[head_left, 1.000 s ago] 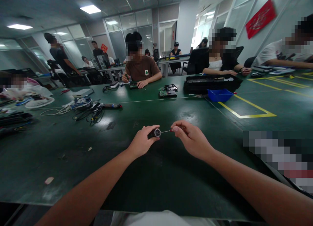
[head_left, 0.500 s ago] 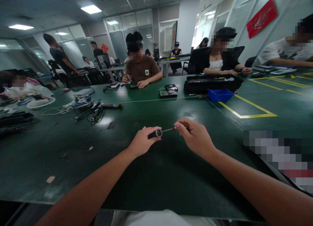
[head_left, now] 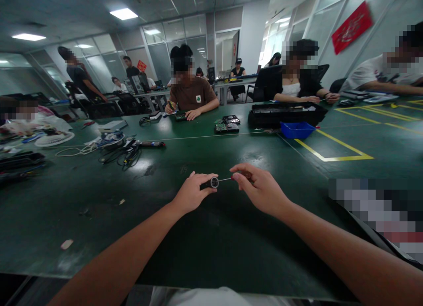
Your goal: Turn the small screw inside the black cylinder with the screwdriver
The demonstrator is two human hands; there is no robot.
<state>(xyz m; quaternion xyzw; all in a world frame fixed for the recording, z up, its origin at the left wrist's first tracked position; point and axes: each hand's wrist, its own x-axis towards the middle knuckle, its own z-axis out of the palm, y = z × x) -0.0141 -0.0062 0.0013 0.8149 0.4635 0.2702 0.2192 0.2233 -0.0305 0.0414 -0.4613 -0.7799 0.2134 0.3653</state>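
My left hand (head_left: 194, 192) is closed around a dark cylindrical part (head_left: 207, 184) with a round, silvery open end facing me. From the right, my right hand (head_left: 259, 186) grips a screwdriver (head_left: 225, 179) by its handle, which is mostly hidden by the fingers. A thin metal shaft with a red collar shows between the hands, and its tip meets the cylindrical part near the round end. Whether the tip sits inside a screw is too small to tell. Both hands are just above the green table (head_left: 205, 253).
Cables (head_left: 127, 151) lie at the left. Circuit boards (head_left: 227, 124), a long black housing (head_left: 286, 114) and a blue tray (head_left: 297, 130) stand across the table. A person in a brown shirt (head_left: 193, 94) works opposite. A blurred-out item (head_left: 380, 218) lies at the right.
My right hand has shifted slightly left and down, its fingers now placed differently on the screwdriver, and less of the shaft shows. My left hand has hardly moved.
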